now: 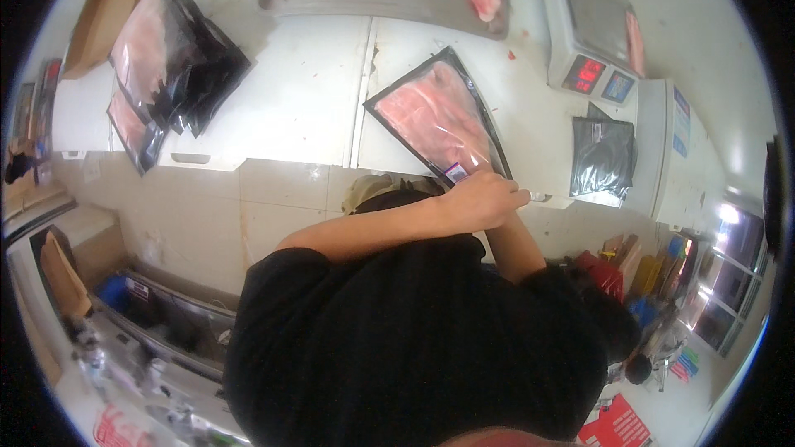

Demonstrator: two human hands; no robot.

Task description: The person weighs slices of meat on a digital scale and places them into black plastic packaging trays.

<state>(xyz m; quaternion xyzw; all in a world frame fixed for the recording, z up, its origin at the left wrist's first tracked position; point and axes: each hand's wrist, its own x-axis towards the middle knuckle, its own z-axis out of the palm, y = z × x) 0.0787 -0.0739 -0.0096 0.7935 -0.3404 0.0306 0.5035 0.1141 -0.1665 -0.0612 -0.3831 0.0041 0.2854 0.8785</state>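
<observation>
A clear-fronted, black-edged plastic bag [431, 112] with slabs of pink raw meat inside lies slanted on the white worktop in front of me. My left arm crosses over toward the right, and my left hand [483, 199] is closed at the bag's near right corner. What its curled fingers pinch is hidden. Close by the fingers, a small purple-and-white label [455, 172] shows on the bag. My right forearm [512, 244] comes up beneath the left hand. The right hand itself is hidden behind the left hand at the bag's near end.
Filled meat bags [141, 54] are piled at the left beside a cardboard box [112, 12]. A metal tray [348, 7] with meat pieces stands at the back. To the right are a digital scale [592, 12] with meat on it and a stack of flat black bags [602, 157].
</observation>
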